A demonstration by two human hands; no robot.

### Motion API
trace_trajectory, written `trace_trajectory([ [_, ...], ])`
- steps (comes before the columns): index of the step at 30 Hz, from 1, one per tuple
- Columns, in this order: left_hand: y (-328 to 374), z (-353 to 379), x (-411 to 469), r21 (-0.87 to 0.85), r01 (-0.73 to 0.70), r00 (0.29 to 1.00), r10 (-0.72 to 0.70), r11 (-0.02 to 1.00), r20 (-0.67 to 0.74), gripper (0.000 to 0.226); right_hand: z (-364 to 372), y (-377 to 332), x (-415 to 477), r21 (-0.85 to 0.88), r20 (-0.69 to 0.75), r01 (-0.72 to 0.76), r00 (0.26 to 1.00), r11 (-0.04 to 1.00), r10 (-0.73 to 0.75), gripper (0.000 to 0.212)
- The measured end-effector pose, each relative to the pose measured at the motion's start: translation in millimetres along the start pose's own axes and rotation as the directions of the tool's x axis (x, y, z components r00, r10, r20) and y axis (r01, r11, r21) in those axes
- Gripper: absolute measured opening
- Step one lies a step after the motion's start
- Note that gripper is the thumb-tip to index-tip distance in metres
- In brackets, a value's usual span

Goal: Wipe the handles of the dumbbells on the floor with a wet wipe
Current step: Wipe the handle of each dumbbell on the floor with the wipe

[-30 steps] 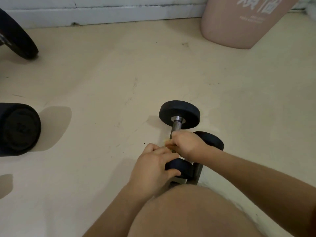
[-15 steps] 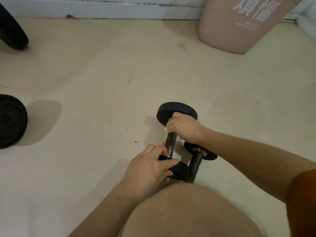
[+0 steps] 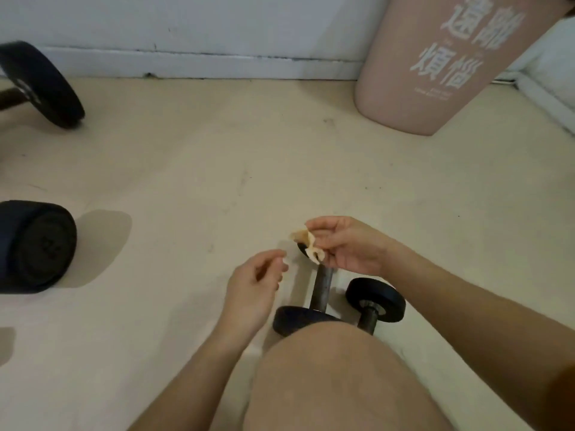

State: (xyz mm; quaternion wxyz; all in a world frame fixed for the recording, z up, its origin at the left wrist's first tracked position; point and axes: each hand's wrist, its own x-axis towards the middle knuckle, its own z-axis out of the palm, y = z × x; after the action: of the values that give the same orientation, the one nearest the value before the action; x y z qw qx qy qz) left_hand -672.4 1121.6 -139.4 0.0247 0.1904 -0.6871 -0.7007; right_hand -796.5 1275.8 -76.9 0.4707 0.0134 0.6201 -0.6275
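R hand pinches crumpled wipe above dumbbell on floor; L hand w/ loosely curled fingers, holding nothing, beside handle.

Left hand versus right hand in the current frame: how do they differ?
The right hand holds the crumpled wet wipe; the left hand holds nothing visible. The right hand shows its palm, the left hand its back. The right hand is over the far end of the dumbbell, the left hand beside the handle. Shared: neither grips the handle.
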Motion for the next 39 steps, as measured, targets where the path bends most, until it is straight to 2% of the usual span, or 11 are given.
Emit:
trace_trajectory([
  [2,38,-22,16,-0.384,0.207,0.977,-0.211,0.900,0.031,0.025,25,-21,-1,0.138,0.063,0.104,0.991,0.985,-0.114,0.026],
  [4,73,-45,28,-0.435,0.260,0.964,-0.204,0.862,0.172,0.041,52,-37,2,0.156,0.060,0.190,0.978,0.969,-0.201,0.024],
  [9,151,-103,42,-0.245,0.067,0.976,-0.012,0.967,0.219,0.018,114,-82,12,0.125,0.043,0.301,0.950,0.945,-0.308,0.024],
  [18,202,-271,51,0.118,-0.005,0.980,-0.018,0.993,0.196,0.011,213,-144,41,0.275,-0.038,0.348,0.936,0.896,-0.351,0.027],
  [20,198,-290,51,0.422,-0.055,0.966,-0.058,0.905,0.250,0.019,240,-148,49,0.182,-0.081,0.349,0.937,0.919,-0.340,0.025],
  [22,194,-301,49,0.502,-0.105,0.963,-0.039,0.859,0.268,0.026,267,-152,59,0.061,-0.105,0.352,0.933,0.934,-0.344,0.020],
  [26,190,-305,46,0.053,-0.070,0.969,0.056,0.996,0.240,0.027,315,-162,76,-0.182,-0.144,0.388,0.898,0.903,-0.415,0.012],
  [30,191,-297,60,-0.065,-0.153,0.987,0.150,0.986,-0.056,0.018,332,-172,84,-0.576,-0.189,0.324,0.840,0.750,-0.508,0.007],
  [33,185,-292,71,-0.020,-0.153,0.987,0.151,0.988,-0.062,0.022,320,-173,87,-0.851,-0.210,0.162,0.768,0.500,-0.605,0.027],
  [36,174,-291,76,-0.030,-0.132,0.991,0.132,0.991,0.007,0.021,308,-160,91,-0.610,-0.063,0.270,0.921,0.745,-0.385,0.038],
  [39,160,-308,78,-0.025,-0.069,0.997,0.070,0.997,0.022,0.019,308,-143,113,-0.516,0.083,0.332,0.937,0.790,-0.340,0.043],
])
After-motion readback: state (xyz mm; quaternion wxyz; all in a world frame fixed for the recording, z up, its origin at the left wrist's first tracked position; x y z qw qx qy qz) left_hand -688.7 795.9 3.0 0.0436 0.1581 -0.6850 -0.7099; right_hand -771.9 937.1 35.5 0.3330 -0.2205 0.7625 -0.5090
